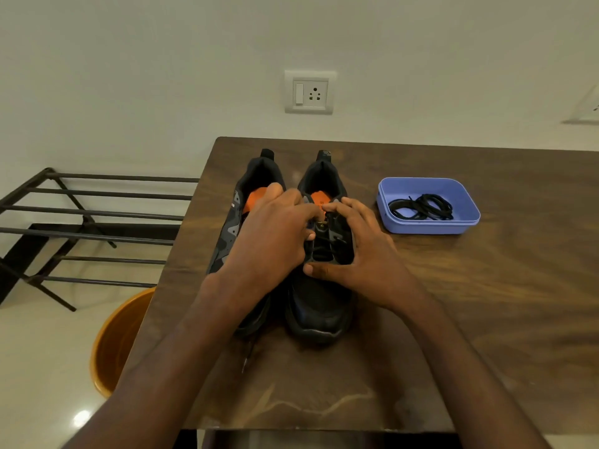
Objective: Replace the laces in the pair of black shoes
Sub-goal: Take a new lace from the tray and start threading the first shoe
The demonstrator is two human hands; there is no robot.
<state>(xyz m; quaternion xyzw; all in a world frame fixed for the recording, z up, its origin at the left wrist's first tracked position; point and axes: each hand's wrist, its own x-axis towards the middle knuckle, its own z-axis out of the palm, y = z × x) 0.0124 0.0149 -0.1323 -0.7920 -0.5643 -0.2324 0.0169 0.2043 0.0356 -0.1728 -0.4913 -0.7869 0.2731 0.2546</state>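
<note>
— Where were the shoes?
— Side by side on the wooden table (453, 303), toes toward me. My left hand (272, 234) and right hand (353, 254) sat on the right shoe (319, 306), fingers curled, pinching its lace (327, 222) near the tongue.
— And the spare laces (421, 207)?
— Coiled in the blue tray (466, 205), right of the shoes.

We see a brown wooden desk (486, 303) by a pale wall with a white switch and socket plate (309, 92). Left of it stand a dark metal rack (81, 222) and an orange tub (113, 341) (partly hidden).
</note>
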